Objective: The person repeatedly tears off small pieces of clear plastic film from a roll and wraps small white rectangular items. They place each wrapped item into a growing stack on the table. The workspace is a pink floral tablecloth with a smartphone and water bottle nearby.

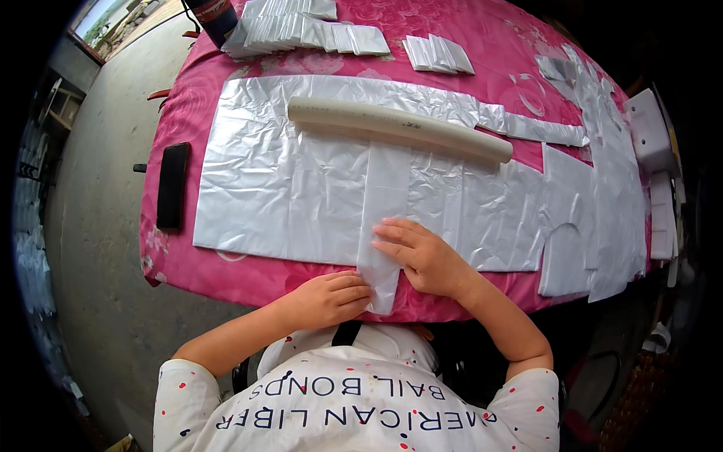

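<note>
A narrow folded white plastic bag lies lengthwise over a stack of flat plastic bags, its near end reaching past the stack toward me. My left hand has its fingers curled at the left edge of that near end; the thumb is hidden. Flat across the strip's right side rest the outstretched fingers of my right hand, just above the left. An off-white tube lies crosswise on the stack, over the strip's far end.
Folded bags form a row and a smaller pile at the back of the pink tablecloth. A black phone lies at left. More loose bags spread at right, beside white plastic containers.
</note>
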Available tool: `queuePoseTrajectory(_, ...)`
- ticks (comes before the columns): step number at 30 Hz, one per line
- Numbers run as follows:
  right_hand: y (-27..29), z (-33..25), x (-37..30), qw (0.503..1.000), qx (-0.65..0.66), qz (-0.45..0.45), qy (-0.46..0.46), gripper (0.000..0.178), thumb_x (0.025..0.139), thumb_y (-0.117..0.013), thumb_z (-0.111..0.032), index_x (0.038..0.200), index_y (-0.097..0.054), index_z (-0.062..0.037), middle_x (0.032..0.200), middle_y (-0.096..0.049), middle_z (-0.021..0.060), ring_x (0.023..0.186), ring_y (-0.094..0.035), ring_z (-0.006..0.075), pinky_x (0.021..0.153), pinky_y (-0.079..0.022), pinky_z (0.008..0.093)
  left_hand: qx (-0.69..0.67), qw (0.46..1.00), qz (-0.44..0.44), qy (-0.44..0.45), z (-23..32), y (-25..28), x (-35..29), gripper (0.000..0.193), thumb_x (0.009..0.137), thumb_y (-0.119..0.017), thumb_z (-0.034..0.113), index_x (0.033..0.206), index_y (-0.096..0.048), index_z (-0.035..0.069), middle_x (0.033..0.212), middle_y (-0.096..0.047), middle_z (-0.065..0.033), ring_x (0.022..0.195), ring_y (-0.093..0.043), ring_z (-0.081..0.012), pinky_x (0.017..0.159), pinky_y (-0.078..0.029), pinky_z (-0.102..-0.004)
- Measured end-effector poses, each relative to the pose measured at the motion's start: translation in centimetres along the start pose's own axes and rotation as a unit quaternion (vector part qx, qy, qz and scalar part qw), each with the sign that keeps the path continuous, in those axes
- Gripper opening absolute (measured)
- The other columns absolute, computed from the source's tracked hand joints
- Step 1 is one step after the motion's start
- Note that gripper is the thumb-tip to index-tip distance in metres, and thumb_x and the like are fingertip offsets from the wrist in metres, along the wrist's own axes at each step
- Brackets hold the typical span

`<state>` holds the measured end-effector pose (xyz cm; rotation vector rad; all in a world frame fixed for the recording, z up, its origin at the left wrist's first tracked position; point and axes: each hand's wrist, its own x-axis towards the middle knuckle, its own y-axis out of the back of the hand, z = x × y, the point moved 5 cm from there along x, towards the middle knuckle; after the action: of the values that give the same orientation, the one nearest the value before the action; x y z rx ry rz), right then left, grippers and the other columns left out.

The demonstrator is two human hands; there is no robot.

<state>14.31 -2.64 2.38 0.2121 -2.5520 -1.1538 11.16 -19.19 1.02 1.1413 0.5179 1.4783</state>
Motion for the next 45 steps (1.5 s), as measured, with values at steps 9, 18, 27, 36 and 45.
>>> queuePoseTrajectory(9, 0.4, 0.2, 0.3, 0.992, -0.042, 0.116, -0.019, 0.038, 0.061, -0.062, 0.005, 0.099, -0.061, -0.001, 0.104, -0.061, 0.0096, 0.097, -0.057, 0.027, 0.083, -0.047, 0.0352, -0.297, 0.926, 0.165, 0.163, -3.2, 3.7, 0.7, 0.049, 0.067, -0.076, 0.019, 0.109, -0.058, 0.002, 0.11, -0.061, -0.0093, 0.099, -0.06, -0.0251, 0.085, -0.049, -0.0342)
queuePoseTrajectory(18, 0.9, 0.2, 0.2, 0.983, -0.065, 0.159, -0.066, 0.03, 0.064, -0.067, -0.001, 0.094, -0.066, -0.0044, 0.098, -0.063, 0.0088, 0.089, -0.058, 0.0247, 0.077, -0.049, 0.0334, 0.038, 0.989, 0.004, 0.145, -5.2, 2.1, 2.7, 0.063, 0.068, -0.063, 0.007, 0.127, -0.044, 0.003, 0.125, -0.051, -0.0129, 0.115, -0.049, -0.0277, 0.096, -0.04, -0.0407)
queuePoseTrajectory(27, 1.9, 2.8, 0.0, 0.964, 0.062, 0.164, -0.199, 0.012, 0.078, -0.064, -0.011, 0.088, -0.068, -0.0046, 0.074, -0.065, 0.0065, 0.063, -0.062, 0.0193, 0.059, -0.049, 0.0313, -0.152, 0.928, 0.084, 0.33, -6.7, 3.3, 4.2, 0.056, 0.08, -0.056, 0.014, 0.131, -0.036, 0.0, 0.114, -0.057, -0.018, 0.097, -0.059, -0.0323, 0.088, -0.043, -0.0408)
queuePoseTrajectory(36, 2.0, 6.9, 1.7, 0.841, 0.259, 0.024, -0.475, 0.025, 0.085, -0.061, -0.023, 0.077, -0.064, 0.0013, 0.063, -0.061, 0.0029, 0.053, -0.059, 0.0077, 0.048, -0.041, 0.0217, 0.083, 0.971, 0.028, 0.222, -5.0, 1.4, 5.9, 0.071, 0.083, -0.057, 0.032, 0.136, -0.026, -0.004, 0.14, -0.029, -0.0228, 0.131, -0.03, -0.0334, 0.106, -0.025, -0.0442)
queuePoseTrajectory(45, 3.0, 3.8, 1.9, 0.924, -0.016, 0.133, -0.359, 0.033, 0.073, -0.07, -0.018, 0.099, -0.06, -0.0007, 0.084, -0.063, 0.0095, 0.084, -0.062, 0.0204, 0.07, -0.048, 0.0328, 0.123, 0.946, -0.028, 0.299, -5.2, -0.8, 5.6, 0.082, 0.081, -0.056, 0.042, 0.137, -0.023, -0.007, 0.145, -0.02, -0.0218, 0.137, -0.016, -0.0326, 0.11, -0.013, -0.0432)
